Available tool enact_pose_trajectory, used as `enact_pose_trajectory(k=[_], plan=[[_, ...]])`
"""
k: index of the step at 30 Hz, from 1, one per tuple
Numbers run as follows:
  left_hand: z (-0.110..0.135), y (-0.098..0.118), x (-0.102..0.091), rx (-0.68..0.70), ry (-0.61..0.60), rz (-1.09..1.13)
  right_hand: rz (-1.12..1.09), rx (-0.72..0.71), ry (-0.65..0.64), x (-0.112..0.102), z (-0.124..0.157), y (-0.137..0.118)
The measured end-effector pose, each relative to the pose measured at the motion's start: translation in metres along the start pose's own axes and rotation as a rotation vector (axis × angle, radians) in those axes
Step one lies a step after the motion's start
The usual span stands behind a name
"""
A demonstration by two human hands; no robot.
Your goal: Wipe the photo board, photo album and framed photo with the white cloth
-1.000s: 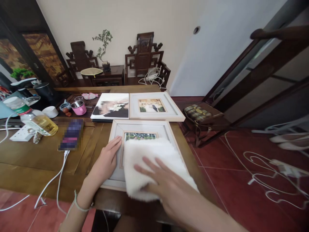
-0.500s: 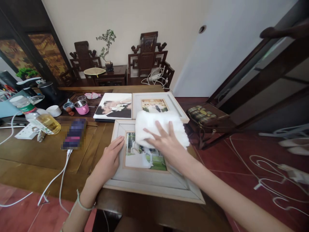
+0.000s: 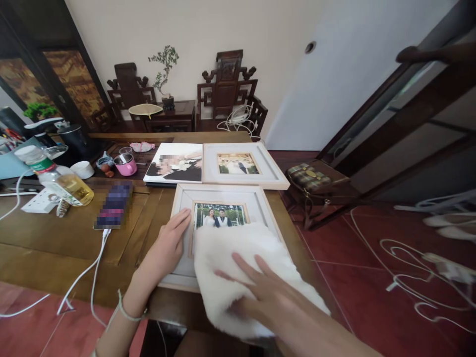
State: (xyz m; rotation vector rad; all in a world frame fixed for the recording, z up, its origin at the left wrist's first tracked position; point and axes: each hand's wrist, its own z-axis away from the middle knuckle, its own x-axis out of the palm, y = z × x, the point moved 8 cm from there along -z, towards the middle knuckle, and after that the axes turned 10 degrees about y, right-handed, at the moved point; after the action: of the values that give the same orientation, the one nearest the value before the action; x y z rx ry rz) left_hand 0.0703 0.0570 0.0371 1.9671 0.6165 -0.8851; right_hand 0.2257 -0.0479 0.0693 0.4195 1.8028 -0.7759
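Note:
A pale picture frame (image 3: 183,197) holding a photo of two people lies flat at the table's near edge. My left hand (image 3: 167,246) rests flat on the frame's left border, fingers stretched out. My right hand (image 3: 260,292) lies flat with fingers spread on a fluffy white cloth (image 3: 230,253) that covers the lower half of the frame and hangs over its near edge.
Behind the near frame lie a second white frame (image 3: 267,171) and an unframed photo print (image 3: 174,162). To the left are a phone (image 3: 113,206) with a white cable (image 3: 87,272), a bottle (image 3: 55,178) lying on its side, a pink cup (image 3: 125,165) and a power strip (image 3: 39,202). The wooden table (image 3: 55,238) ends at the right over a red tile floor.
My right hand drew the white cloth from the frame's far right corner back toward me, over the lower part of the photo. My left hand stayed on the frame's left border.

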Motion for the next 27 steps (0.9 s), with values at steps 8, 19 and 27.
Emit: enact_pose_trajectory(k=[8, 19, 27], plan=[[-0.002, 0.001, -0.003, 0.011, 0.024, 0.033, 0.314, 0.221, 0.188, -0.043, -0.047, 0.091], [-0.002, 0.001, -0.002, -0.002, 0.015, 0.037, 0.451, 0.177, 0.041, -0.004, -0.066, 0.084], [-0.002, 0.008, -0.003, 0.030, -0.004, -0.008, 0.145, 0.042, 0.003, 0.025, 0.001, 0.013]])
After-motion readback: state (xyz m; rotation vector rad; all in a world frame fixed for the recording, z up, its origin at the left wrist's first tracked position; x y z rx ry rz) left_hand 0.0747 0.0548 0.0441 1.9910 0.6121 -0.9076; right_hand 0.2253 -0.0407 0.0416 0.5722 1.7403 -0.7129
